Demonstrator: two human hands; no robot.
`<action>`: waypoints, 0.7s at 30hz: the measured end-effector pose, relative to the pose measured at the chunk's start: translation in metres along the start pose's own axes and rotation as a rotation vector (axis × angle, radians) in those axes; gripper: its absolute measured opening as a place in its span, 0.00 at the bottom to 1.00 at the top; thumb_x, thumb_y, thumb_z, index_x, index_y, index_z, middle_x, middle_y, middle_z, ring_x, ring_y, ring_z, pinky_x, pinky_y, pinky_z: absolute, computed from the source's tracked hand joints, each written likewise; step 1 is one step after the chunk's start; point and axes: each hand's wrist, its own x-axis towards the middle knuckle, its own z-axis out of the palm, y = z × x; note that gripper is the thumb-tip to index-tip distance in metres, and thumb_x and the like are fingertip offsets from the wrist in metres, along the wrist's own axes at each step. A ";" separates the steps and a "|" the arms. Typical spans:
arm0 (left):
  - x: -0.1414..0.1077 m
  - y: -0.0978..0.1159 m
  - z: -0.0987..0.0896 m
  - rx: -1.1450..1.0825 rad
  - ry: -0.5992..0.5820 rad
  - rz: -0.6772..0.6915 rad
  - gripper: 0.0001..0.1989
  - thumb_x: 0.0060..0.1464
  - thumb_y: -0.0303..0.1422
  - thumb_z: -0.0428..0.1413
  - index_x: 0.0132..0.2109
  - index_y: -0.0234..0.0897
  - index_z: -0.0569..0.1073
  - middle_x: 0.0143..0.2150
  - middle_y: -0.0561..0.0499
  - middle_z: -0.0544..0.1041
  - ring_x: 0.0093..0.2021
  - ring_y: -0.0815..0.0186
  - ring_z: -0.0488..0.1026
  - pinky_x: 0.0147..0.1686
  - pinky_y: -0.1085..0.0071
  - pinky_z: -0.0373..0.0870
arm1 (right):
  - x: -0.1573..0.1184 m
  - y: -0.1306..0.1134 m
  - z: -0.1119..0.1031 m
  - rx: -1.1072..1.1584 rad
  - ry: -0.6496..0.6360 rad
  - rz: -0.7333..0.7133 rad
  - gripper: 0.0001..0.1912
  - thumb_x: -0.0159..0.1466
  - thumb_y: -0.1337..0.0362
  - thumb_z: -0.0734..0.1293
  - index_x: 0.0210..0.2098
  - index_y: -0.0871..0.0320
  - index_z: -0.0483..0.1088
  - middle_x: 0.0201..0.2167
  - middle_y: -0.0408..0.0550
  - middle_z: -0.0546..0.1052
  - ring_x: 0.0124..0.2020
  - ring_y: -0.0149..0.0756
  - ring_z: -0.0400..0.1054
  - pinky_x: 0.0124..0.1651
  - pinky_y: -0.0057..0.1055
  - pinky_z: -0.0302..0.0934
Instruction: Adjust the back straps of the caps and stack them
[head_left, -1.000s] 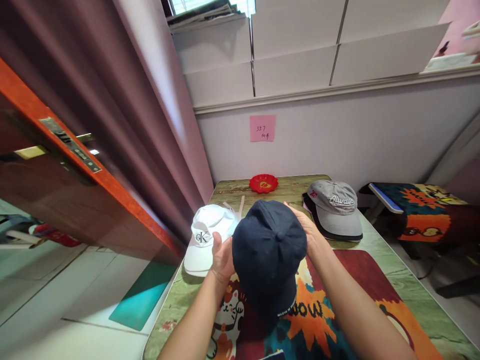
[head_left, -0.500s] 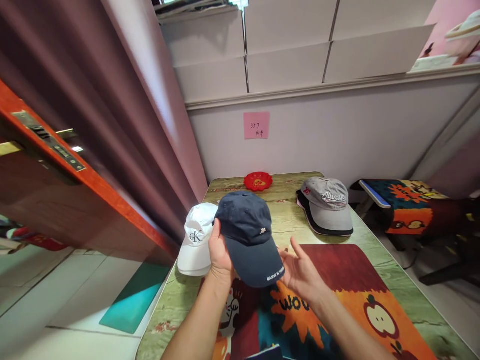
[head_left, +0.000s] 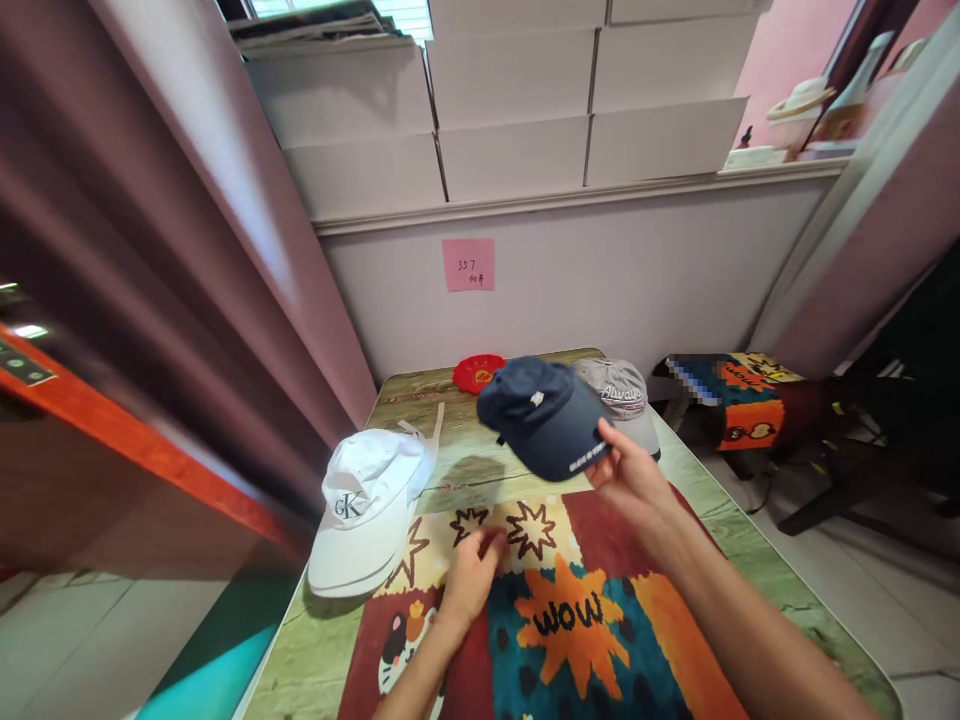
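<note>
My right hand (head_left: 630, 485) grips a navy baseball cap (head_left: 536, 410) by the brim, thumb on top and fingers underneath. The cap hangs above the table, tilted, and partly covers a grey cap (head_left: 619, 385) with "Always" lettering at the back right. Low over the patterned mat (head_left: 570, 620), my left hand (head_left: 472, 580) is loosely curled and holds nothing I can see. To its left rests a white cap (head_left: 367, 500) with "CK" on the front. More than one brim shows there, and a pale strap sticks up behind.
A red scalloped dish (head_left: 478, 373) stands at the back of the wood-patterned table (head_left: 300, 660). Behind it is a wall with a pink note (head_left: 469, 264). A curtain (head_left: 247, 300) and an orange-edged door flank the left side. A small bench (head_left: 742, 380) stands at right.
The navy cap has moved right and away from me toward the grey cap, now in my right hand. My left hand has let go of it and dropped toward the mat. The view has shifted right.
</note>
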 end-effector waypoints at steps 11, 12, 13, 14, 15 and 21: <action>-0.010 -0.019 0.004 0.208 0.037 0.196 0.12 0.59 0.39 0.53 0.41 0.39 0.79 0.37 0.48 0.81 0.34 0.62 0.77 0.34 0.69 0.73 | 0.112 -0.083 -0.043 -0.167 0.298 -0.368 0.05 0.66 0.72 0.66 0.36 0.58 0.73 0.31 0.41 0.81 0.31 0.26 0.77 0.39 0.23 0.75; -0.010 -0.019 0.004 0.206 0.040 0.195 0.12 0.59 0.39 0.54 0.41 0.40 0.79 0.37 0.48 0.81 0.34 0.61 0.77 0.34 0.69 0.72 | 0.115 -0.078 -0.062 -0.190 0.354 -0.355 0.06 0.65 0.74 0.66 0.34 0.59 0.72 0.29 0.40 0.80 0.28 0.26 0.75 0.35 0.21 0.74; -0.010 -0.019 0.004 0.204 0.043 0.194 0.11 0.59 0.40 0.54 0.40 0.40 0.79 0.36 0.48 0.81 0.33 0.61 0.76 0.33 0.69 0.72 | 0.117 -0.073 -0.080 -0.219 0.401 -0.336 0.06 0.63 0.75 0.67 0.32 0.59 0.71 0.26 0.39 0.78 0.24 0.26 0.73 0.31 0.21 0.73; -0.010 -0.018 0.004 0.200 0.045 0.193 0.11 0.59 0.40 0.54 0.40 0.41 0.79 0.36 0.48 0.81 0.33 0.61 0.76 0.33 0.68 0.72 | 0.117 -0.068 -0.097 -0.251 0.443 -0.313 0.07 0.61 0.75 0.68 0.31 0.59 0.69 0.23 0.38 0.76 0.21 0.26 0.71 0.27 0.22 0.71; -0.010 -0.018 0.004 0.197 0.045 0.193 0.11 0.59 0.40 0.54 0.40 0.41 0.79 0.36 0.48 0.81 0.32 0.61 0.76 0.32 0.68 0.72 | 0.118 -0.064 -0.111 -0.282 0.473 -0.295 0.07 0.60 0.75 0.69 0.30 0.59 0.69 0.22 0.38 0.75 0.20 0.27 0.70 0.25 0.23 0.71; -0.011 -0.018 0.004 0.203 0.029 0.190 0.11 0.60 0.40 0.54 0.40 0.41 0.79 0.37 0.48 0.81 0.33 0.60 0.76 0.33 0.68 0.71 | 0.121 -0.056 -0.150 -0.440 0.535 -0.281 0.12 0.56 0.70 0.73 0.34 0.57 0.67 0.24 0.37 0.75 0.23 0.31 0.73 0.25 0.28 0.72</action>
